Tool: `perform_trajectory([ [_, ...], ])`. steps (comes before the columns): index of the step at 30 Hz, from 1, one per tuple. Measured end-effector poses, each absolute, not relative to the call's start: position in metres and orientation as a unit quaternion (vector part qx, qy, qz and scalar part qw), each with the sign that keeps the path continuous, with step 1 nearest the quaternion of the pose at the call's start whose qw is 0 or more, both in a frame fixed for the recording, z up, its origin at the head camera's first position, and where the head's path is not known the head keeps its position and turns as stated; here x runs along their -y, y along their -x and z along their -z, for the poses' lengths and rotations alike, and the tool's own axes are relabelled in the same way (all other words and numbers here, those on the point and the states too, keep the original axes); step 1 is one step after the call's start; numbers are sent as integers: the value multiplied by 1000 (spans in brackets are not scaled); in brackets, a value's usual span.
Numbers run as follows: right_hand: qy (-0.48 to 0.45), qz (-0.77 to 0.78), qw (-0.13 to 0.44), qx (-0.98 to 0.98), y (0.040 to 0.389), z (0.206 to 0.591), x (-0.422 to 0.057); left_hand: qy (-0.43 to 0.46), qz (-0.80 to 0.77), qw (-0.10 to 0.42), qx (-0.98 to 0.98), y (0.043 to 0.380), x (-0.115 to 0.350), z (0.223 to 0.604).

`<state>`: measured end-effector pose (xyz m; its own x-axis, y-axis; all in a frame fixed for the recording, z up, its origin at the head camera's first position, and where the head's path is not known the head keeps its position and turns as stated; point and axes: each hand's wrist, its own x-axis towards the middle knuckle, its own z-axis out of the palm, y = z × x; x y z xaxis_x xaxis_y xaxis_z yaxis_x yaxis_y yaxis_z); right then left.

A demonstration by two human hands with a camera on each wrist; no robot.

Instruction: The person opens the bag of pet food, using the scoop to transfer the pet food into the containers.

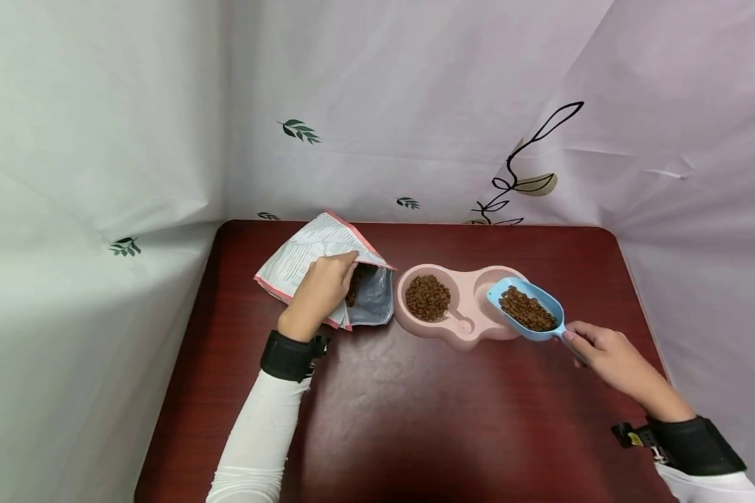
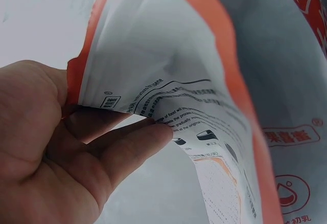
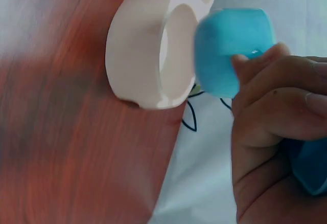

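Note:
My left hand [image 1: 324, 288] pinches the open edge of a printed food bag [image 1: 302, 255], which lies on its side with brown kibble showing in its mouth. In the left wrist view the thumb and fingers [image 2: 135, 150] hold the bag's orange-trimmed rim [image 2: 82, 75]. My right hand [image 1: 610, 356] grips the handle of a blue scoop [image 1: 550, 300] heaped with kibble [image 1: 528, 309]. The scoop is held over the right bowl of a pink double pet bowl [image 1: 468, 328]. Kibble [image 1: 428, 298] fills much of the left bowl.
The dark red wooden table [image 1: 415, 419] has rounded far corners. White cloth [image 1: 377, 105] with leaf prints hangs behind it and along both sides. The bag's mouth stands close beside the left end of the pink double bowl.

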<state>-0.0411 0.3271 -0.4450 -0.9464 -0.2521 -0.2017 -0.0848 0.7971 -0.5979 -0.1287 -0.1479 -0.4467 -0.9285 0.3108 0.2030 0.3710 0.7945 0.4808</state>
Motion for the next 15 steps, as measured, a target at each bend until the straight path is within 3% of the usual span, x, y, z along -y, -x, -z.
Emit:
perform_trajectory([
  [5,77,261,188,-944,54,437,-334,177,265,58,946,128,150,447],
  [15,105,187,234,-948,80,421,-334,174,269,55,946,129,149,448],
])
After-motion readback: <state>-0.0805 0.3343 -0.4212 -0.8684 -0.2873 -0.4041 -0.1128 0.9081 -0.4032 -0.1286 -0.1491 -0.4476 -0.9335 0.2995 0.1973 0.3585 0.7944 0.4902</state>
